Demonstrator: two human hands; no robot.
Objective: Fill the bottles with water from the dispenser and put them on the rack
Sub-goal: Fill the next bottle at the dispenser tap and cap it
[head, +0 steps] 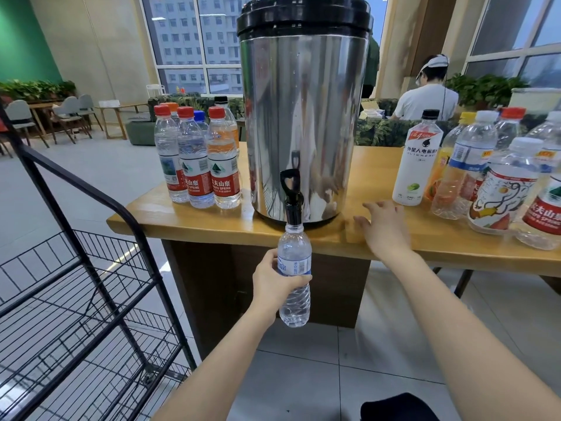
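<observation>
Black wire rack left of the wooden table; steel dispenser at the table's front edge, capped bottles beside it. Left hand wraps its fingers round an uncapped clear bottle, mouth up against the black tap. Right hand flat on the tabletop, fingers spread, holding nothing.

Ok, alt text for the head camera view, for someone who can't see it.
The left hand holds a clear uncapped plastic bottle under the black tap of a steel water dispenser; the right hand rests open on the wooden table.
</observation>
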